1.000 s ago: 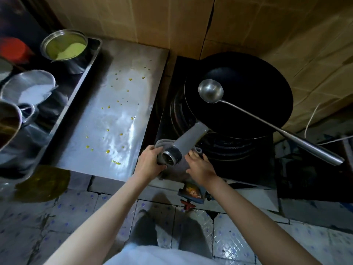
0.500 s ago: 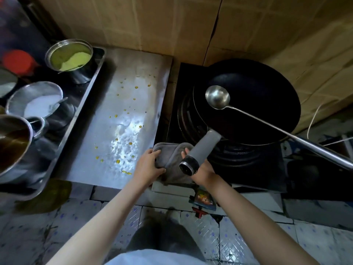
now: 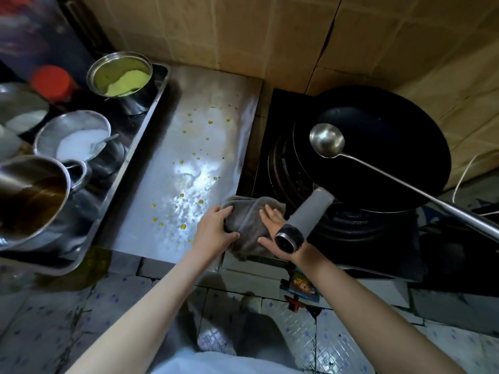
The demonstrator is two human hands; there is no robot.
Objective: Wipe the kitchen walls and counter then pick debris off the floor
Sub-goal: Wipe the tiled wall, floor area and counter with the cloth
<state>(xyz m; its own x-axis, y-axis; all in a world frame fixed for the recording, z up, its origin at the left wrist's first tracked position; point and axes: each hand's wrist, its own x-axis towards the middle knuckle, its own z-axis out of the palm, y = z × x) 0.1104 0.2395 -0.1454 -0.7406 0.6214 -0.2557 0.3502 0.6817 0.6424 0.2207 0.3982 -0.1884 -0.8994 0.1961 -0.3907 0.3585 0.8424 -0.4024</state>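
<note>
Two bare hands hold a soft grey cloth [image 3: 248, 225], folded and slightly bunched, at the near right corner of a steel counter [image 3: 167, 190], right where the counter meets the stove [image 3: 351, 238]. Left hand [image 3: 214, 232] grips the cloth's left side, fingers curled over the top and thumb tucked against the near edge. Right hand [image 3: 275, 233] lies on the cloth's right side with fingers straight and spread, palm down, pressing flat; part of it is hidden behind the wok's handle. Counter is a flat rectangular sheet of brushed metal, shiny with glare in the middle and dotted with small round yellow oil drops [image 3: 199, 157] from the far edge to just beside the cloth. On the right, a round black wok [image 3: 378, 157] sits on a dark ringed burner, its thick grey cylindrical handle [image 3: 307, 214] with a dark metal end cap jutting toward the viewer over the right hand. A long steel ladle [image 3: 326, 140] rests its polished round bowl inside the wok, its slim shaft running off to the right. On the left, a shallow rectangular steel tray [image 3: 145, 122] holds metal pots: one with a pale green powder [image 3: 121, 76], one with white grains and a spoon [image 3: 75, 141], and a nearer jug of dark amber liquid [image 3: 32, 195]. A red lid [image 3: 51, 82] shows blurred behind them. Tan tiled wall [image 3: 243, 31] rises behind the counter, with a dark crack running down it. Below, the floor [image 3: 324, 333] is pale patterned tile with small blue marks.
</note>
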